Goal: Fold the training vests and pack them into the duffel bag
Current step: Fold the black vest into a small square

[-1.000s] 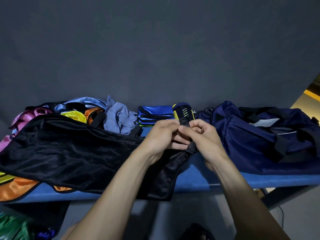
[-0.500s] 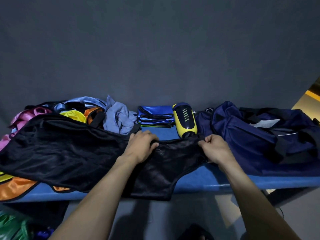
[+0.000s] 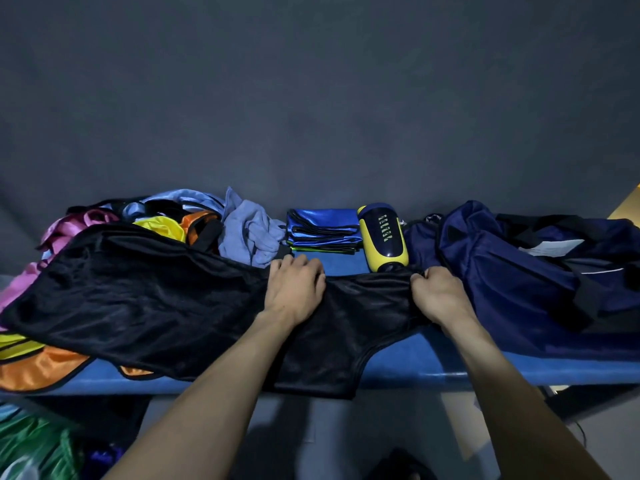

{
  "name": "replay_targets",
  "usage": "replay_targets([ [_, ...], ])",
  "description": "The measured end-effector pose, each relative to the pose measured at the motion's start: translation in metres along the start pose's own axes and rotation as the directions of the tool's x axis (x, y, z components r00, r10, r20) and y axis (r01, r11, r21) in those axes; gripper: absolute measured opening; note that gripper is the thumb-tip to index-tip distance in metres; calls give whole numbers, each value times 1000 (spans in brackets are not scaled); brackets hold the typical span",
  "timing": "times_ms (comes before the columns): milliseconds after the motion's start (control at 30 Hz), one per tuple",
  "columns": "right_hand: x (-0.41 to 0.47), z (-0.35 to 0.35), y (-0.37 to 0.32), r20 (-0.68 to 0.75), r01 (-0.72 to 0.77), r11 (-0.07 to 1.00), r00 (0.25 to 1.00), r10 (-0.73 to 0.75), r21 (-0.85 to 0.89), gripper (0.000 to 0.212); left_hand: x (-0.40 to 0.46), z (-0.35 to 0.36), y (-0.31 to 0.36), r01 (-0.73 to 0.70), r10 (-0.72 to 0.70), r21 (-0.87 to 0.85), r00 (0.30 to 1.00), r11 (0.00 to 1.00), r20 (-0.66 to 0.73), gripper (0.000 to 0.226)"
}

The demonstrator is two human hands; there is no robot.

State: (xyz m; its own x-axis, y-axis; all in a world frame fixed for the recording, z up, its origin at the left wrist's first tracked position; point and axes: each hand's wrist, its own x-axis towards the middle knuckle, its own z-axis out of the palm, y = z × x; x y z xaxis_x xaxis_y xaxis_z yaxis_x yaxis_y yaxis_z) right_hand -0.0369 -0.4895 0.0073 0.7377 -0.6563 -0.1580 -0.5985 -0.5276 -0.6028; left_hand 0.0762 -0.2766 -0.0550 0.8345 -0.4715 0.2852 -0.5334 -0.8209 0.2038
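Left grip (image 3: 294, 289): my fingers relaxed, pressing the black vest (image 3: 138, 299) flat on the table (image 3: 450, 362).
Right grip (image 3: 438, 294): pinching the vest's right end.
Vest axis: trails leftward from both grips.
Duffel bag (image 3: 512, 282): just right of my right grip.

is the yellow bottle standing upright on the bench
No, the yellow bottle lies on its side between the folded blue vests and the duffel bag.

Sports kit room: vests (image 3: 145, 299), duffel bag (image 3: 512, 282).
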Motion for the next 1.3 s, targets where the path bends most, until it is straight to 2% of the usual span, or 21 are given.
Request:
replay_targets([
  [233, -5, -6, -1, -86, 54, 998, 995, -50, 46, 23, -8, -11, -1, -63, 56, -39, 985, 997, -161, 13],
  [400, -6, -27, 0, -143, 93, 996, 985, -92, -1, 30, -33, -34, -15, -122, 115, -35, 980, 992, -164, 10],
  [467, -7, -40, 1, -169, 102, 995, 980, -102, -12, 32, -46, -45, -23, -109, 107, -25, 992, 994, -65, 18],
  [533, -6, -54, 2, -186, 107, 994, 976, -109, -22, 33, -61, -48, -30, -80, 79, 8, 994, 997, 77, 37],
  [600, -6, -66, 3, -204, 112, 993, 972, -117, -39, 35, -75, -45, -31, -92, 77, 58, 972, 994, 223, 56],
  [700, -8, -85, 4, -222, 125, 990, 965, -137, -70, 39, -84, -33, -22, -121, 102, 33, 931, 992, 349, 65],
  [1000, -5, -165, 13, -381, 16, 979, 920, -94, -203, 43, -73, -9, 20, -315, 369, -229, 892, 921, 260, 57],
  [1133, -18, -171, -2, -393, 34, 971, 911, -128, -238, 41, -70, -21, -6, -348, 369, -138, 909, 927, 192, 50],
  [1300, -52, -169, -38, -293, 99, 974, 943, -158, -205, 35, -79, -47, -45, -334, 335, -25, 937, 942, 104, 35],
])
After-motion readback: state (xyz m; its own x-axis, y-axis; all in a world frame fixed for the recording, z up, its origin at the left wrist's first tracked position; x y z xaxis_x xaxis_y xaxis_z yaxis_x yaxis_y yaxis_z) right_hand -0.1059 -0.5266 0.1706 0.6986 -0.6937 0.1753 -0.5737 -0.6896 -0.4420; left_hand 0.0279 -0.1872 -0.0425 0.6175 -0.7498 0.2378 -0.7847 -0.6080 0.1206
